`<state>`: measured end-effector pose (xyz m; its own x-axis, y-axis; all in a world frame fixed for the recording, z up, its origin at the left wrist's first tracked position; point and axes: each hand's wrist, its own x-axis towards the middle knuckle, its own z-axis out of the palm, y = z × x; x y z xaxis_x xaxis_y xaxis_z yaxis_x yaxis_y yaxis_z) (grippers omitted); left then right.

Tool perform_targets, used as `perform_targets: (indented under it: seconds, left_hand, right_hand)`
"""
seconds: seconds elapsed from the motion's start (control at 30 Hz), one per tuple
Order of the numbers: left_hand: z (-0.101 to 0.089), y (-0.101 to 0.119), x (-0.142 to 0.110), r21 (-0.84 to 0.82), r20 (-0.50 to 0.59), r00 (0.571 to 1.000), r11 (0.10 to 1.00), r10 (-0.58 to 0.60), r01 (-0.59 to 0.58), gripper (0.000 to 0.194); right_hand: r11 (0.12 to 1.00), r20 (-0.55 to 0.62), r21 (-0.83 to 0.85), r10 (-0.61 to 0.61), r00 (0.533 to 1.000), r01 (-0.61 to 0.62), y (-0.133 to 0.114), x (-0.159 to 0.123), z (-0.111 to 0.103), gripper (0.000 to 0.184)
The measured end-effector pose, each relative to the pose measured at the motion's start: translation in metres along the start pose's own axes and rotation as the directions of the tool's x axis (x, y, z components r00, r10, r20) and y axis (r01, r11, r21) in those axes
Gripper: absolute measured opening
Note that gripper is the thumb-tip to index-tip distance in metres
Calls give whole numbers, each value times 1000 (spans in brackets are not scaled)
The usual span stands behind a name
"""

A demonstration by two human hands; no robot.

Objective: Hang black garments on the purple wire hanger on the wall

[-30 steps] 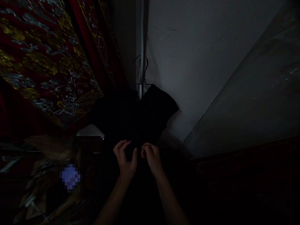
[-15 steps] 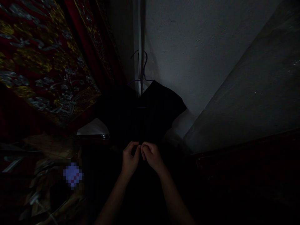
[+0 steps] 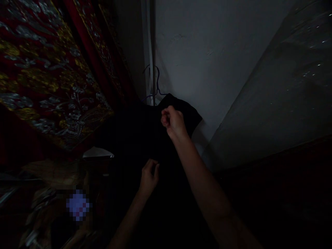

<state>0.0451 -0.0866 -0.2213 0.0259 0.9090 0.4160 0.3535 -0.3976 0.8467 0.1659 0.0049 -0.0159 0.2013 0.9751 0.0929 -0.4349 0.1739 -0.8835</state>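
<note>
Black garment point(image 3: 135, 135), pale wall point(image 3: 202, 52), red embroidered cloth point(image 3: 49, 65)

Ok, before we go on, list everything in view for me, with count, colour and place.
Garment: one, black, centre, on the hanger
Hanger: one, purplish, upper centre
Upright strip: one, pale, top centre
Embroidered cloth: red, gold and silver, upper left, count unclear
Wall: grey, darker lower part, right
Pixelated patch: one, blue, lower left
Clutter: tan and dark, lower left, too dark to count
Left hand: one, bare, lower centre
Right hand: one, bare, by the garment's shoulder
</note>
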Motion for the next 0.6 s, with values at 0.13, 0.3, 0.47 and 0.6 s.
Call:
perform_targets:
  seconds: [0.13,0.3,0.47,0.6]
  left_hand:
    - [-17,17,34,10,203,979,1000,5,-7,15]
    - [-56,99,94,22,6,958,958,286,-286,30]
    - [-74,152,142,190,-28,885,872,465,-452,22]
    - [-67,154,151,287,11,870,832,492,-474,13]
  right_hand:
    - [993,33,-69,-92,995,94,-16,1,11,30]
    - [941,127,-209,-244,962,266,2,-17,-1,28]
    - [884,236,-249,-342,910,396,5,-21,-8,24]
    - [865,202,-284,-368,908,414,11,-19,-11,25]
